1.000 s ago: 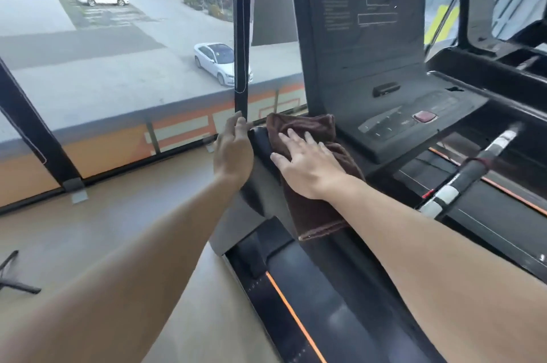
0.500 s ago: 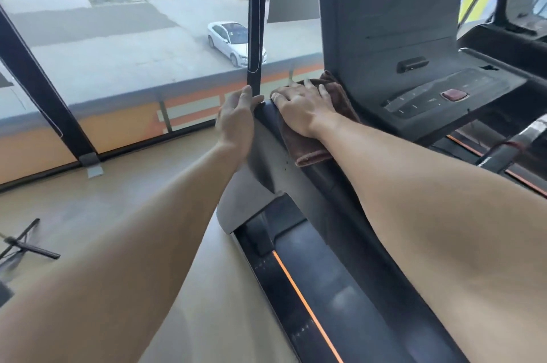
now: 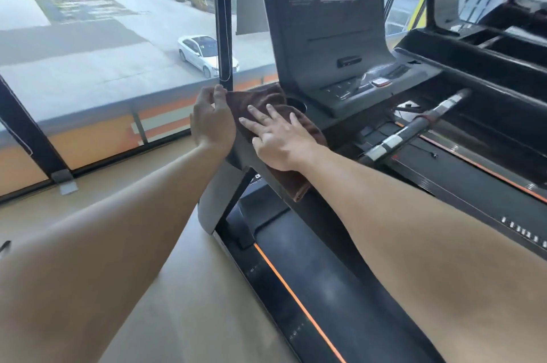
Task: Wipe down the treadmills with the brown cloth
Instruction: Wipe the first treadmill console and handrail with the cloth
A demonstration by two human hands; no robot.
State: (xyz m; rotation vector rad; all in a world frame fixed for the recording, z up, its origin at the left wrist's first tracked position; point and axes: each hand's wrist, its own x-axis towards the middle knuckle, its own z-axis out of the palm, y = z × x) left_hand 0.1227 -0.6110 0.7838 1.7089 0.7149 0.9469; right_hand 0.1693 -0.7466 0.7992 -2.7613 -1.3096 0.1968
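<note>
The brown cloth (image 3: 266, 99) lies draped over the left handrail of the black treadmill (image 3: 331, 288), just left of its console (image 3: 334, 37). My right hand (image 3: 278, 137) presses flat on the cloth with straight, spread fingers. My left hand (image 3: 211, 123) rests against the outer side of the same handrail, its fingertips touching the cloth's left corner. A lower end of the cloth hangs over the rail's inner side below my right wrist.
A cup holder (image 3: 296, 103) sits just beyond the cloth. A red button (image 3: 381, 82) is on the console's key panel. A handlebar with white bands (image 3: 414, 129) runs to the right. A second treadmill (image 3: 488, 46) stands at right. The glass wall's black post (image 3: 222, 16) rises behind my left hand.
My right hand slid the cloth up the handrail toward the console, then back a little with fingers spread. My left hand stayed on the rail's outer side.
</note>
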